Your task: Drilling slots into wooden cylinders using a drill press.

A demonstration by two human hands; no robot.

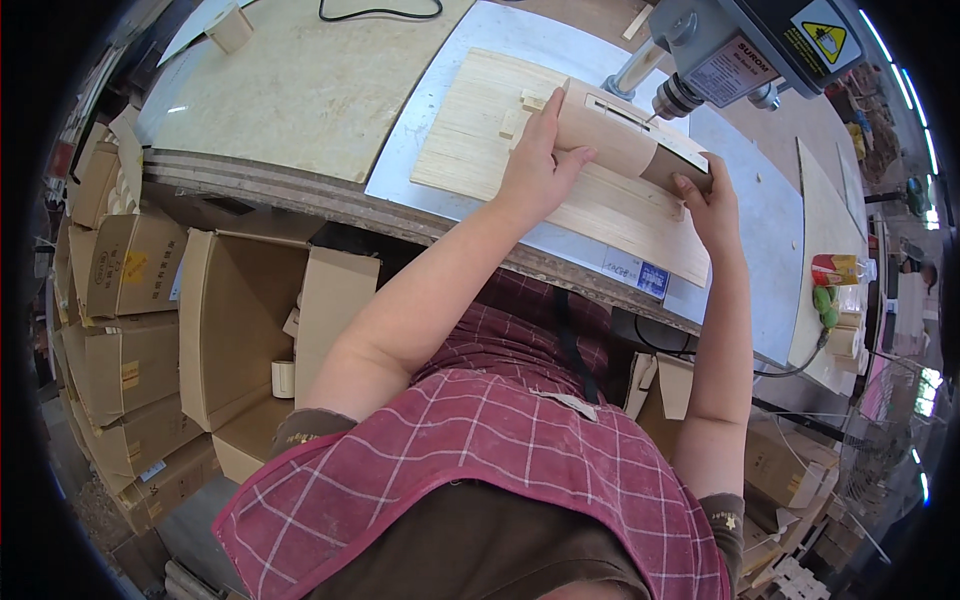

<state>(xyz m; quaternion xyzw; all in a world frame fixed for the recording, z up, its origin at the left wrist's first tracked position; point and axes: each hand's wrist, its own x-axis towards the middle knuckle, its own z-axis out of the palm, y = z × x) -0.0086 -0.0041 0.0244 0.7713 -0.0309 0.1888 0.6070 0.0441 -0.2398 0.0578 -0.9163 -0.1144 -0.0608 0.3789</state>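
A pale, rounded wooden piece (605,138) with a long slot along its upper edge lies on a flat wooden board (465,140). My left hand (545,160) grips its left end, thumb on the near face and fingers over the far edge. Its right end, in shadow, is held by my right hand (712,200), thumb in front and fingers behind. Just over the slotted edge stands the thin bit of a drill press chuck (677,97); whether the tip touches the wood I cannot tell. Small wooden blocks (510,122) sit on the board beside my left hand.
The grey drill press head (715,50) overhangs the far right, on a metal column (635,68). A bottle (843,269) stands at the right edge. An open cardboard box (235,330) is below the bench on the left, near stacked cartons (130,265). A black cable (380,14) lies at the back.
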